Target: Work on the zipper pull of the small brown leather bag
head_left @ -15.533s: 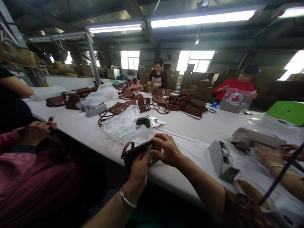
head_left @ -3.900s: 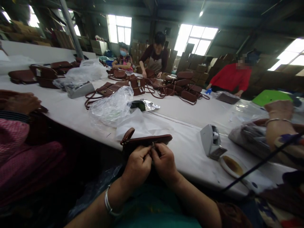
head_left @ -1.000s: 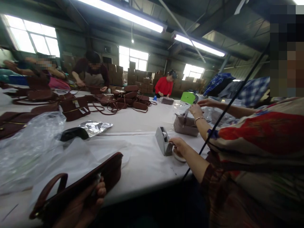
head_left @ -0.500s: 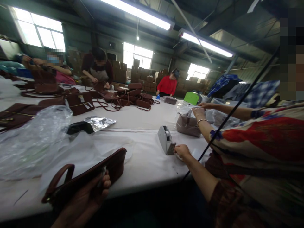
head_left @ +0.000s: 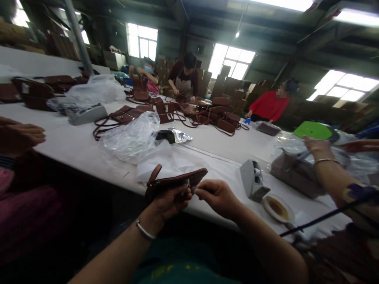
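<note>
A brown wristlet pouch (head_left: 177, 180) with a strap loop at its left end is gripped by my left hand (head_left: 173, 203), tilted over the table edge. A small whitish piece shows by that hand's fingertips. My right hand (head_left: 219, 197) is closed in a pinch close to the pouch's right side; whatever it may hold is too small to make out. To its right stands a grey tape dispenser (head_left: 251, 179), with a tape roll (head_left: 278, 209) lying beside it. White tissue paper (head_left: 166, 157) is spread behind the pouch.
A clear plastic bag (head_left: 133, 136) and silver foil packet (head_left: 182, 136) lie beyond the tissue. Brown bags (head_left: 219, 110) are piled farther back. At right, a co-worker's hand (head_left: 318, 149) is over a grey handbag (head_left: 299, 169). Another person's hand (head_left: 22, 136) is at left.
My right hand has moved left from the tape dispenser to the pouch. The camera view has turned left, bringing more of the table's left side into view. My left hand still holds the pouch.
</note>
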Action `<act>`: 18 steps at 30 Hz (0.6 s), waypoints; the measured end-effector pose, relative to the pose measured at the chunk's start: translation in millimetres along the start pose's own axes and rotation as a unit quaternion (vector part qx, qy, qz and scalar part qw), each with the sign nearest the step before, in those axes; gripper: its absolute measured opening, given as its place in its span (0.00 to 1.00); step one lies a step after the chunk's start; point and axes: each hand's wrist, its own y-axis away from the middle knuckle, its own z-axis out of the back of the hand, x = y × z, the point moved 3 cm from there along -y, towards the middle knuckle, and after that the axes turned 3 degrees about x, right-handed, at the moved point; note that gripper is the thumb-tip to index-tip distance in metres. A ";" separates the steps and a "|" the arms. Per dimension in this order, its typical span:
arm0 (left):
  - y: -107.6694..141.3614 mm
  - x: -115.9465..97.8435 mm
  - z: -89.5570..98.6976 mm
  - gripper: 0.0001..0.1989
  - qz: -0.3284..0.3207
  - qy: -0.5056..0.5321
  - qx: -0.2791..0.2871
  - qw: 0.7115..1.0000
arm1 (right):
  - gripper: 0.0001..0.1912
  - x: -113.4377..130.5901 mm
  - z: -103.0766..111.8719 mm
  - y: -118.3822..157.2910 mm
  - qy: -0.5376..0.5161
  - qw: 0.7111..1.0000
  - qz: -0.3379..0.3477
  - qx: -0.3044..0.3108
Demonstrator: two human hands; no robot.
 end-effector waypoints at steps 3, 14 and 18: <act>-0.8 1.8 -0.3 0.10 -0.021 -0.008 0.025 0.999 | 0.10 4.2 -10.4 -21.2 0.017 1.000 0.000 0.025; 1.0 5.5 -3.0 0.14 -0.035 -0.007 0.019 0.999 | 0.15 -7.9 -9.3 -32.3 0.258 0.962 -0.079 -0.044; 1.4 7.0 -2.5 0.16 -0.056 -0.024 -0.013 0.998 | 0.16 -2.2 -13.3 -32.8 0.339 0.935 -0.090 -0.056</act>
